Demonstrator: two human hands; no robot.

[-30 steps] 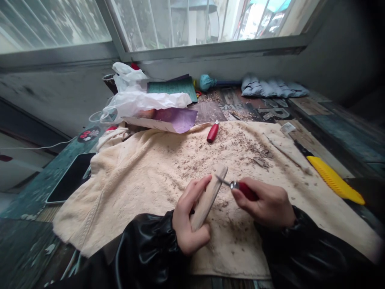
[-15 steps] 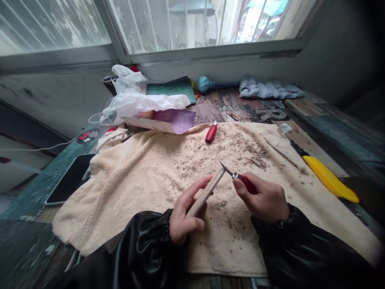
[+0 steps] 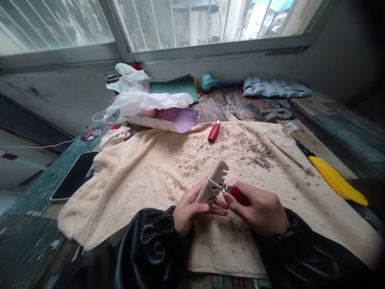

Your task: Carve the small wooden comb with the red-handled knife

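My left hand [image 3: 190, 208] is closed round a flat wooden comb [image 3: 218, 173], whose few wide teeth point right. The comb is tilted with its far end up. In my right hand [image 3: 261, 208] is a carving knife [image 3: 240, 196] with a red handle and a metal collar. Its thin blade crosses the comb's broad face near the teeth; whether the edge touches the wood I cannot tell. Under both hands lies a cream towel [image 3: 144, 172] strewn with wood shavings. A second red-handled tool [image 3: 213, 132] rests on the towel beyond the comb.
A yellow-handled tool [image 3: 338, 180] lies along the right side. At the left is a black tablet-like slab [image 3: 72, 176]. White plastic bags [image 3: 132, 102], a purple sheet [image 3: 185, 119] and a grey-blue padded bundle [image 3: 273, 87] sit at the back, below the barred window.
My left hand has turned the comb from edge-on to its broad face, so its teeth show. The knife has moved down and left, from the comb's tip to over its face.
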